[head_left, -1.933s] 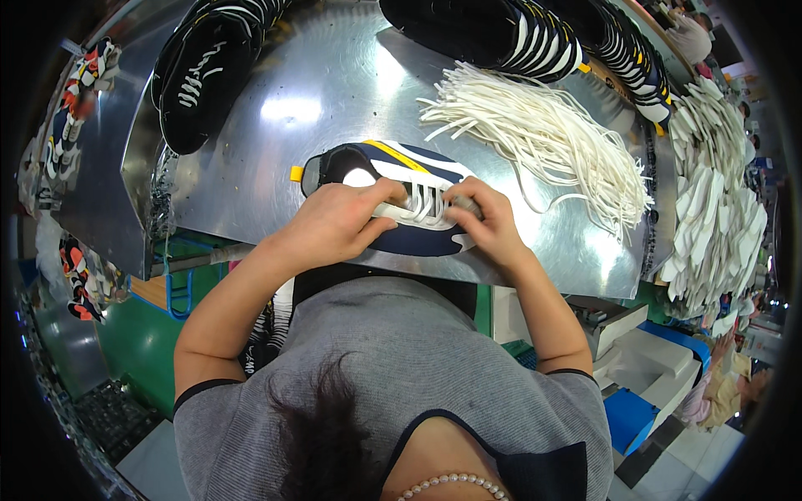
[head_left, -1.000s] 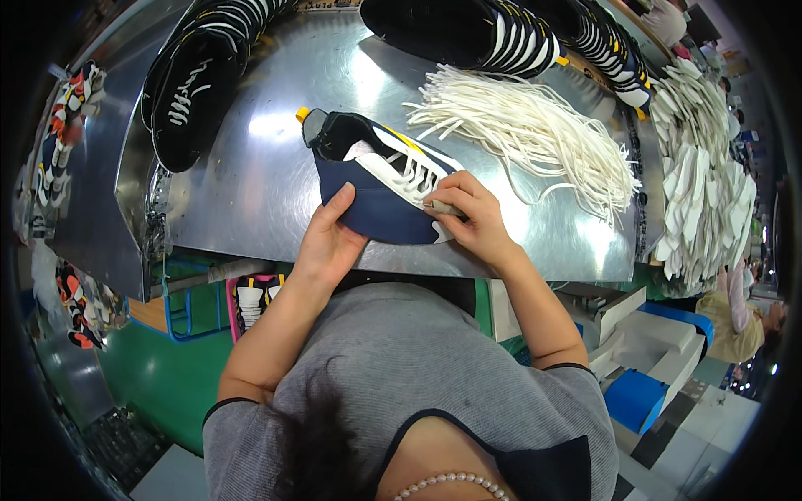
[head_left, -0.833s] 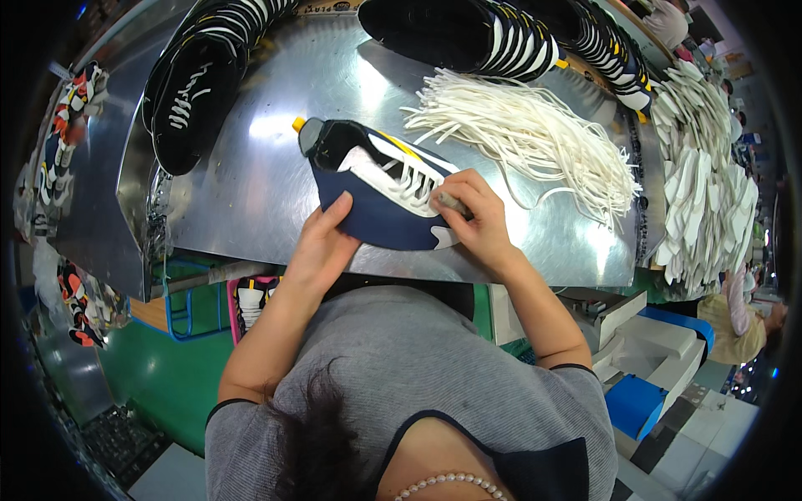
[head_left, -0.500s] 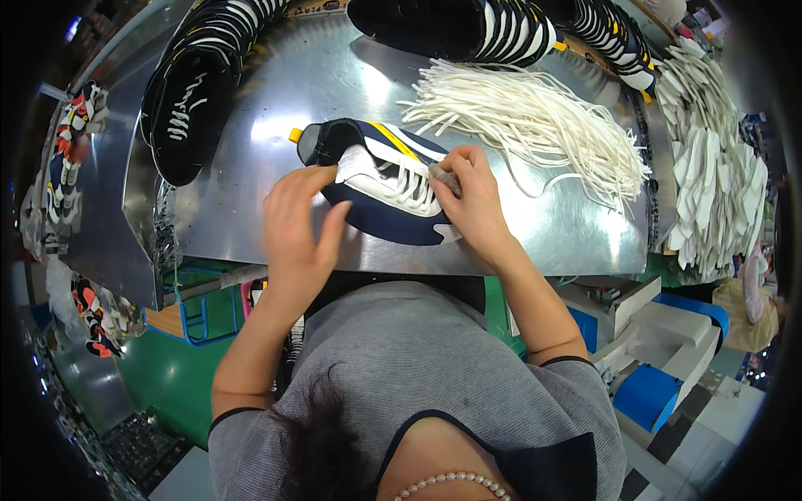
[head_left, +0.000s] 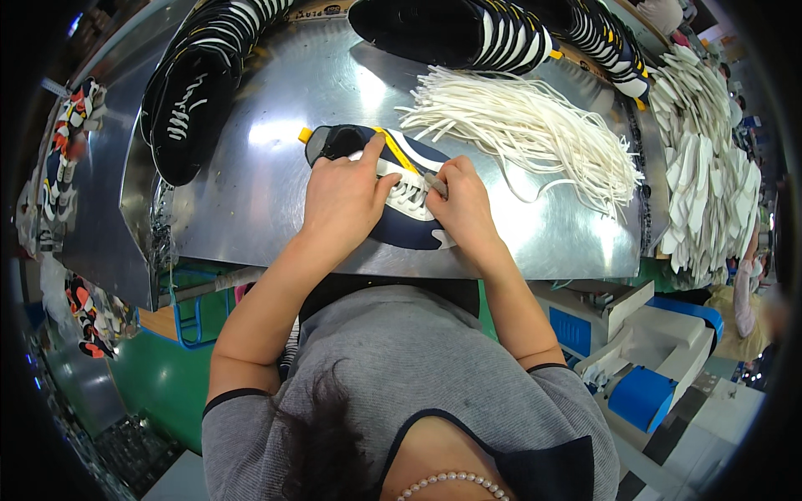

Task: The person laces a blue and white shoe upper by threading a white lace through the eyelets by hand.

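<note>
A shoe upper (head_left: 403, 230), dark navy with white eyelet panels and a yellow stripe, lies on the metal table in front of me. A white lace (head_left: 408, 199) crosses its eyelets. My left hand (head_left: 344, 199) grips the upper near its collar, index finger reaching over the yellow stripe and thumb beside the laces. Its other fingertips are hidden at the collar opening. At the toe end of the lacing, my right hand (head_left: 462, 204) is closed in a pinch. A small grey piece (head_left: 435, 184) shows at its fingertips; its kind cannot be made out.
Behind the upper lies a pile of loose white laces (head_left: 526, 138). Nested dark uppers stand in a left stack (head_left: 188, 108) and a back stack (head_left: 426, 33). White flat pieces (head_left: 706, 192) are heaped at the right. A grey and blue machine (head_left: 652, 359) stands below the table's right side.
My left hand has moved right, from beside the collar onto the upper, its thumb now by the laces. My right hand stays at the lacing, its fingers slightly shifted.
</note>
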`<state>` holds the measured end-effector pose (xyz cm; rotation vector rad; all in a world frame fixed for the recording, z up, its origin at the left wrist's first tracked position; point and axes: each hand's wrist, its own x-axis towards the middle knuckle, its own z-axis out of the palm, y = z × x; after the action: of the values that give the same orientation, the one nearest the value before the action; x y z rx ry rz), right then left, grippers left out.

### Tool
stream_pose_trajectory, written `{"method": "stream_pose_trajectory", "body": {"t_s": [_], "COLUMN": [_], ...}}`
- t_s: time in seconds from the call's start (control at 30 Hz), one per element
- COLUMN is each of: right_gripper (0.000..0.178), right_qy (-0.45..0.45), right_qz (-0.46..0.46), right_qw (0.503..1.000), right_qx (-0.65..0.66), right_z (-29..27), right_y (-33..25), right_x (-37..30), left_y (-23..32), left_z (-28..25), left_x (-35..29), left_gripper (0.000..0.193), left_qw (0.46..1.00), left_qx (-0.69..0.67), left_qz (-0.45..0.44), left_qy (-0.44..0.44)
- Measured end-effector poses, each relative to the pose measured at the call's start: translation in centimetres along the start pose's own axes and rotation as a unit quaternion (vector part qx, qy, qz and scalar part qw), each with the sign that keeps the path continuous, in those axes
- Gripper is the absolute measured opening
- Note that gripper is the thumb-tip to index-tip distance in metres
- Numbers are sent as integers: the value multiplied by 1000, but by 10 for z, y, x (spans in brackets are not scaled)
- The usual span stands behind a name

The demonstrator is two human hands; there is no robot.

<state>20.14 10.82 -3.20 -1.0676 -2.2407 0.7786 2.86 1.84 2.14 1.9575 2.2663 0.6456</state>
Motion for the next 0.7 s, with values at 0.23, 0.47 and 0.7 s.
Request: {"method": "stream_pose_trajectory", "body": {"t_s": [0.23, 0.47, 0.7], "right_gripper": [13, 11, 3], "right_qy": [47, 35, 109], "right_qz": [-21, -9, 129], "right_qw": [996, 987, 900], "right_qx": [73, 159, 402], "right_z": [-5, -15, -9], "right_y": [7, 4, 10], "right_x": [-3, -7, -15], "left_y": [-9, -9, -18], "left_z": [21, 19, 45], "left_x": [6, 5, -82], "left_gripper": [52, 55, 64], "left_qw": [990, 987, 857], "left_qx": [-40, -81, -414], "left_qz": [35, 20, -163], "left_qy": [132, 138, 259]}}
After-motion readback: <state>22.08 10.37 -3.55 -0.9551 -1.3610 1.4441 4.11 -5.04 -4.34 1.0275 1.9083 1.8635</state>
